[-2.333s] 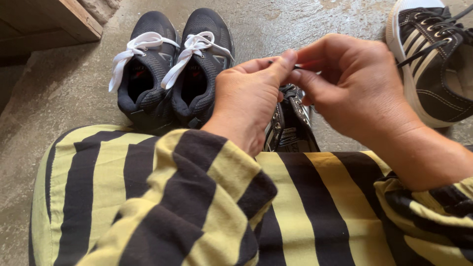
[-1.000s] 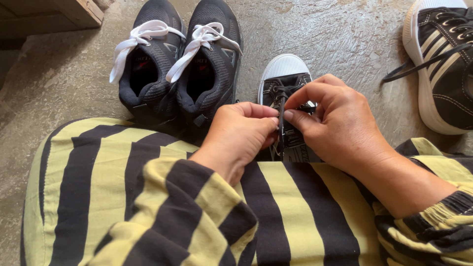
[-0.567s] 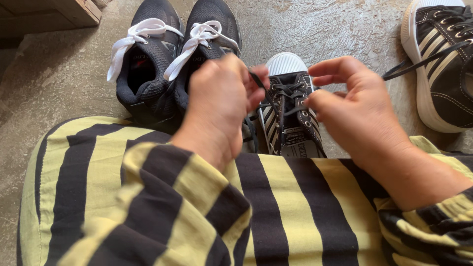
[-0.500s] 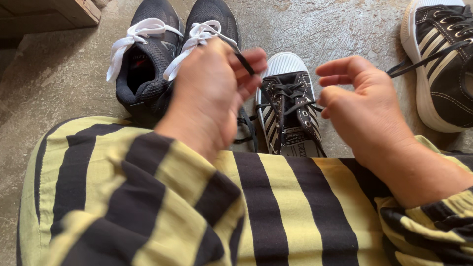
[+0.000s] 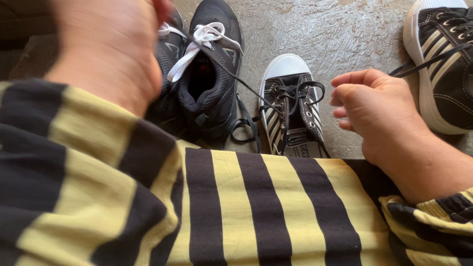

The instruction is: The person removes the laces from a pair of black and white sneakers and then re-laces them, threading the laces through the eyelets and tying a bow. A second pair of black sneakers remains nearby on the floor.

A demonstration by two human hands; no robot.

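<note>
Left hand: the left hand (image 5: 106, 47) is filling the upper left of the view, raised close to the camera and blurred. It is pulling a thin black shoelace (image 5: 236, 81) taut, and the lace is running from near its fingertips down to the small sneaker. The fingertips are sitting at the top edge, so the exact pinch is hard to make out, but the hand is closing on the lace.

Right hand: the right hand (image 5: 379, 111) is hovering just right of the small sneaker, fingers loosely curled, thumb forward. It is holding nothing that I can see and is not touching the shoe.

Shoe being laced: a small black canvas sneaker with a white rubber toe cap and pale side stripes (image 5: 290, 111) is standing on the floor in front of the lap, toe pointing away. Loose loops of lace are lying across its eyelets and spilling off its left side.

Neighbouring shoes: a black mesh running shoe with a white flat lace (image 5: 209, 74) is standing just left of the small sneaker; its twin is mostly hiding behind the left hand. A larger black sneaker with a white sole (image 5: 443, 64) is sitting well to the right, its dark lace trailing.

Surface: a rough grey concrete floor (image 5: 335, 34) is lying under all the shoes.

Clothing: a yellow and black striped garment (image 5: 246, 207) is covering the lap and both sleeves.
</note>
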